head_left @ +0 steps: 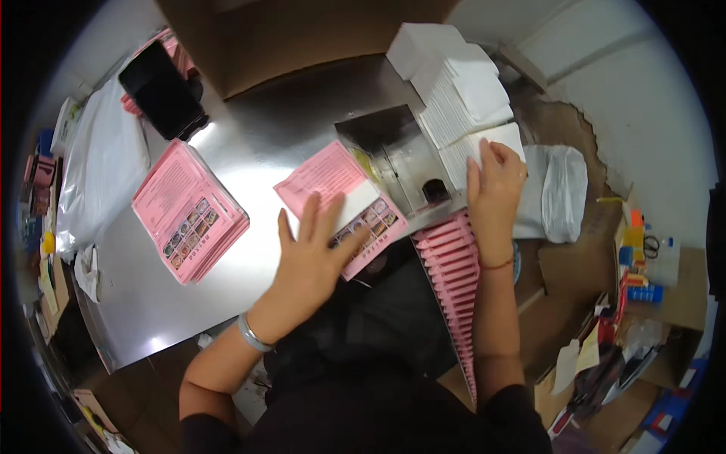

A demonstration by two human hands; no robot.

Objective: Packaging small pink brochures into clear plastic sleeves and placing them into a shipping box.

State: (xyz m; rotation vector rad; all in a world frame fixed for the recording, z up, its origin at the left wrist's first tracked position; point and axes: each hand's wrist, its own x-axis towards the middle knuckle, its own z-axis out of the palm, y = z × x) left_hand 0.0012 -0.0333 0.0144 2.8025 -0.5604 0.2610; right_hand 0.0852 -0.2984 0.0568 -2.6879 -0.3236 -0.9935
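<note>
My left hand (pixel 314 253) lies with fingers spread on a pink printed paper sleeve (pixel 321 178) with small food pictures. A folded white napkin (pixel 359 198) lies across the sleeve, partly under those fingers. My right hand (pixel 497 181) is at the near end of a long row of folded white napkins (pixel 461 87), its thumb and fingers curled at the top napkin (pixel 503 136). Between the hands stands a metal box-like device (pixel 401 155) with a dark round knob. Below it, a fanned row of pink sleeves (pixel 450 268) runs down toward me.
A stack of pink sleeves (pixel 185 212) sits on the shiny metal table (pixel 136 318). Behind it stand a black phone-like screen (pixel 162 91) and clear plastic bags (pixel 106 163). A cardboard box (pixel 302 41) rises at the back. At right are a silvery pouch (pixel 556 193) and scissors (pixel 650 246).
</note>
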